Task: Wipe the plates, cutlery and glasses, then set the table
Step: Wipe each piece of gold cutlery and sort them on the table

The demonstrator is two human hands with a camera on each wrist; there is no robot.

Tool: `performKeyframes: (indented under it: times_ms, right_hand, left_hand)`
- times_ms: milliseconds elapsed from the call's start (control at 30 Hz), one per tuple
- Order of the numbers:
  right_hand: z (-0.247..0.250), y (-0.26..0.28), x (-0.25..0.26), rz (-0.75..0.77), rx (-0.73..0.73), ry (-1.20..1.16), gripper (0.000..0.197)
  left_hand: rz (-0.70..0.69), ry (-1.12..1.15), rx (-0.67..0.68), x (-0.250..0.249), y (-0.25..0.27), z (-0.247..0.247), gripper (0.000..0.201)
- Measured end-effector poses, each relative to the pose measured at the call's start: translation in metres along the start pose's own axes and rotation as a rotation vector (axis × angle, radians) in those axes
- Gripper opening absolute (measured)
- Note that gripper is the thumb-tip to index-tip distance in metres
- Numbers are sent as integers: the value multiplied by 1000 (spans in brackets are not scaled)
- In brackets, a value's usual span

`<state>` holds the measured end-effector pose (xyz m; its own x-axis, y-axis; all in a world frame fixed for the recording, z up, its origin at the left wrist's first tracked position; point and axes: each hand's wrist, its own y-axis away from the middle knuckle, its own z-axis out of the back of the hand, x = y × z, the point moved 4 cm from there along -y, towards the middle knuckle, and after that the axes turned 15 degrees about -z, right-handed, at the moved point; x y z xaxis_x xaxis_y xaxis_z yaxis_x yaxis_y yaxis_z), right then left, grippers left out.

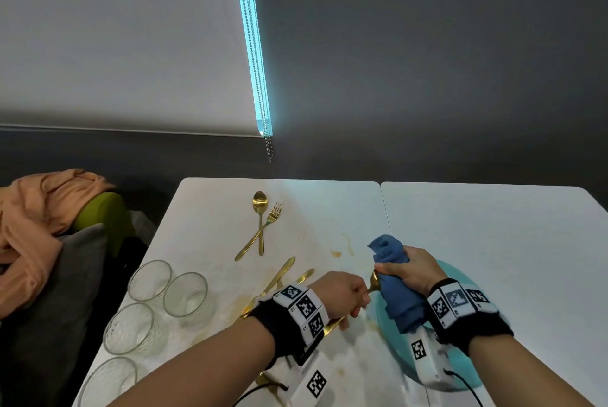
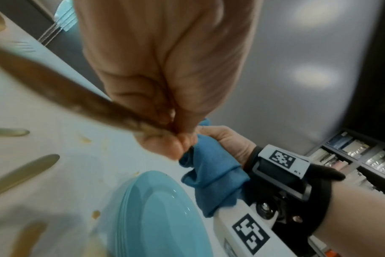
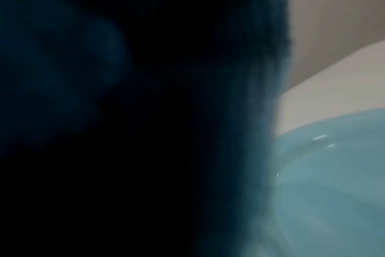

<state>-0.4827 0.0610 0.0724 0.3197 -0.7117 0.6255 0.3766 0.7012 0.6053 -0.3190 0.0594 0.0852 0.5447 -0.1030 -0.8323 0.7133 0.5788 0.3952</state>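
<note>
My left hand [image 1: 348, 296] grips the handle of a gold spoon [image 1: 374, 281], whose bowl is wrapped in a blue cloth [image 1: 396, 285]. My right hand [image 1: 409, 270] squeezes that cloth around the spoon, just above a stack of light blue plates [image 1: 460, 370]. In the left wrist view the left hand [image 2: 165, 87] holds the blurred spoon handle [image 2: 55, 83], with the blue cloth [image 2: 211, 173] and the plates [image 2: 156, 213] beyond. The right wrist view is mostly darkened by the cloth [image 3: 242, 139], with a plate [image 3: 332, 191] at the right.
A gold spoon [image 1: 260, 215] and fork [image 1: 263, 229] lie crossed at the far side of the white table [image 1: 493, 225]. More gold cutlery [image 1: 283, 271] lies near my left wrist. Several glasses [image 1: 184, 294] stand at the left edge. Yellow stains [image 1: 335, 253] mark the table.
</note>
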Motion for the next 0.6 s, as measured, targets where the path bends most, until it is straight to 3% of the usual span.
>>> performKeyframes:
  times_ms: [133,267,367,500,600]
  right_hand:
    - [20,-6,-4,-17,-139,-57,19]
    - [40,-12,-7,-39,-165,-19,22]
    - [40,-11,0,-23,-141,-83,21]
    - [36,-18,-4,-123,-185,-399,22]
    - [11,-29,-12,-262,-74,-755,37]
  left_hand:
    - [-40,-46,-39,3,0,13,28]
    - [-4,-291,182,14,13,22,35]
    - [6,-282,219,21,15,14,33]
    - [11,25,-7,27,3,16,24]
    - [28,161,-115,25,-5,8,19]
